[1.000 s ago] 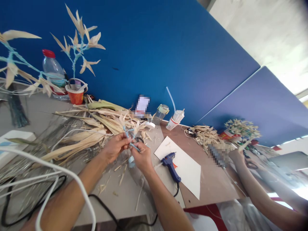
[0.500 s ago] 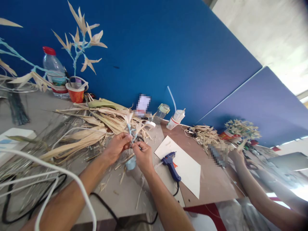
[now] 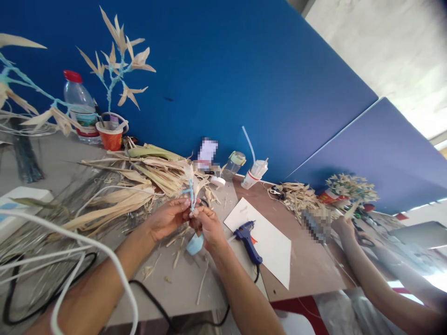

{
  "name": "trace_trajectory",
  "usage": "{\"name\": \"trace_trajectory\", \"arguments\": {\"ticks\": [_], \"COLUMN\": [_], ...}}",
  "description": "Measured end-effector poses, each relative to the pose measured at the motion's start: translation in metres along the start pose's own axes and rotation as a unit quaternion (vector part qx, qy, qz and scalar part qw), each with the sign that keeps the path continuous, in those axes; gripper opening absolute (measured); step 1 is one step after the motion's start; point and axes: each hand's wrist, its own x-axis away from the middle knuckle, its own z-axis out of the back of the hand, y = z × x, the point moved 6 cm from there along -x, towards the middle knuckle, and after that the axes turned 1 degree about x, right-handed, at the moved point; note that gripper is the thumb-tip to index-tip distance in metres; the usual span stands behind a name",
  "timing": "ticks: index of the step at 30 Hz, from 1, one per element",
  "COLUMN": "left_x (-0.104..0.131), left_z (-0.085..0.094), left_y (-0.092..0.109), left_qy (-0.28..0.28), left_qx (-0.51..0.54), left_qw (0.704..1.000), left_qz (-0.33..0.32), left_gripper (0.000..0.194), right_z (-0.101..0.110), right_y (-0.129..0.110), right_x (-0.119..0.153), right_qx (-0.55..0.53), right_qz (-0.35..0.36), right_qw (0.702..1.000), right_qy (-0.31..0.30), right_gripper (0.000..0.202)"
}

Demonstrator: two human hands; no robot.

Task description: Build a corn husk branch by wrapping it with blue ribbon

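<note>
My left hand (image 3: 168, 217) and my right hand (image 3: 209, 225) meet over the table, fingertips closed on a small corn-husk flower stem (image 3: 191, 190). Pale husk petals top the stem, which is wrapped in light blue tape and has a short side branch. Just beneath my right hand is a light blue roll of tape (image 3: 194, 244); whether it hangs or rests on the table I cannot tell. Behind my hands lies a heap of dried corn husks (image 3: 153, 167). Part of the stem's lower end is hidden by my fingers.
A blue glue gun (image 3: 249, 239) lies on a white board (image 3: 275, 253) to the right. A red cup (image 3: 111, 137) holds a finished husk branch (image 3: 113, 79) beside a plastic bottle (image 3: 78, 109). White cable loops (image 3: 104, 251) cross the left foreground. A co-worker's hand (image 3: 344, 228) is far right.
Both hands have shifted slightly down, with the right wrist a little further right. The flower stem stands more upright, and the blue tape roll has moved slightly right.
</note>
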Motion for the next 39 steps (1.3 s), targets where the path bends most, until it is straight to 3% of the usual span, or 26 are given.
{"name": "trace_trajectory", "arguments": {"ticks": [7,16,25,34,39], "left_x": [0.004,-0.001,0.002,-0.003,-0.002], "left_z": [-0.01,0.002,-0.004,0.008,0.006], "left_y": [0.004,-0.003,0.001,0.008,0.01], "left_qy": [-0.009,0.019,0.035,0.096,0.086], "left_qx": [-0.01,-0.016,-0.041,-0.182,-0.262], "left_qw": [1.0,1.0,0.998,0.976,0.959], "left_qz": [-0.002,-0.001,-0.013,-0.067,-0.067], "left_gripper": [0.026,0.026,0.03,0.033,0.031], "right_z": [0.004,0.003,-0.001,0.008,0.027], "right_y": [0.002,-0.006,-0.019,-0.014,-0.024], "right_x": [-0.001,-0.003,0.006,0.001,-0.006], "right_qx": [0.031,0.128,0.202,0.22,0.147], "right_qz": [0.009,0.123,0.174,0.152,0.157], "right_qw": [0.999,0.984,0.963,0.963,0.97], "right_qy": [0.016,0.025,0.034,0.031,0.113], "right_gripper": [0.028,0.025,0.022,0.027,0.023]}}
